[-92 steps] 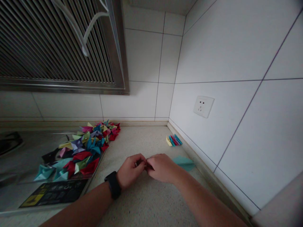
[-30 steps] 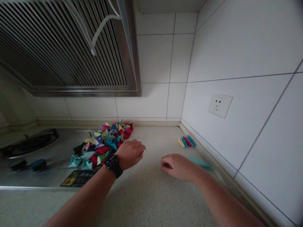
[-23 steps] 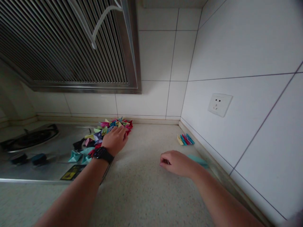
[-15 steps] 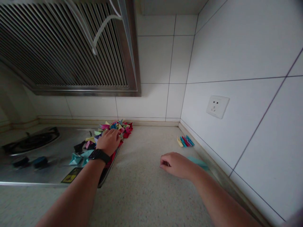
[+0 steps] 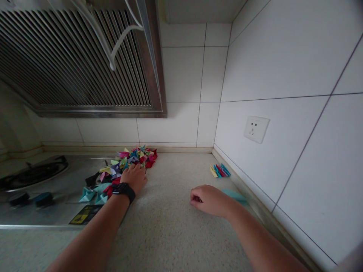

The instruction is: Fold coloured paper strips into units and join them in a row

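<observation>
My left hand (image 5: 134, 177), with a black watch on its wrist, is palm down at the right side of a heap of folded coloured paper pieces (image 5: 115, 168). Its fingers are slightly apart, and I see no paper held in them. My right hand (image 5: 208, 200) rests on the counter (image 5: 172, 211) with its fingers curled closed; whatever may be inside is hidden. Partly behind that hand lies a light teal paper (image 5: 235, 195). A short row of folded paper pieces (image 5: 220, 170) in yellow, blue and red sits farther back, near the right wall.
The heap lies over the right part of a steel gas stove (image 5: 65, 206) with a black burner (image 5: 34, 173) and dark knobs (image 5: 44, 200). Above hangs a range hood (image 5: 99, 113) with a white cable (image 5: 113, 62). A wall socket (image 5: 256, 129) is at right.
My left hand has moved off the heap, toward me and slightly right, uncovering more purple and red paper. My right hand stays closed in nearly the same place. The view has shifted slightly.
</observation>
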`<state>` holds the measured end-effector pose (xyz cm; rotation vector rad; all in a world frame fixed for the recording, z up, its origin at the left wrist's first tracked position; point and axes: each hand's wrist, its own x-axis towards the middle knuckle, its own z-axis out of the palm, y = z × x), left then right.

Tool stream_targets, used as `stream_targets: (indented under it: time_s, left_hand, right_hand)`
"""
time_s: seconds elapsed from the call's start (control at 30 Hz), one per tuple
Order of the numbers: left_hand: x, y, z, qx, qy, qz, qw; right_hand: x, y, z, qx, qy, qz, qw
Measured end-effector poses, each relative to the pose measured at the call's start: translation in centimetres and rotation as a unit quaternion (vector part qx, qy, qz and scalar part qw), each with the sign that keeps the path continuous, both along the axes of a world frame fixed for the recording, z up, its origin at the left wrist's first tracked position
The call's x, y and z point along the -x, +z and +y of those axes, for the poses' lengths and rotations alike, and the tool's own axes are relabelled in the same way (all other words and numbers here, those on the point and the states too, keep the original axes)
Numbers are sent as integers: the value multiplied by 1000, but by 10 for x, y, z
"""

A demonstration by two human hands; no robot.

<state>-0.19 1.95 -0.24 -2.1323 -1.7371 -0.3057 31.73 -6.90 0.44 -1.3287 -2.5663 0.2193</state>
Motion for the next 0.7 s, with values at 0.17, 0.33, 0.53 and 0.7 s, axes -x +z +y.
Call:
stream_targets:
  time_s: [0.17,0.33,0.53,0.7]
  left_hand:
    - [4,-3,4,6,1,10,1000]
    - [4,-2,3,24,4,16,1000]
    - [5,-1,2,24,3,17,1000]
    - [6,-1,3,25,13,16,999]
  right_hand:
    - [0,0,1,0,6,-14,1000]
    - [-1,1,0,-1,5,-21,1000]
    - [-2,1,0,-3,8,-26,1000]
    - [-1,2,-2,-7,5,-37,999]
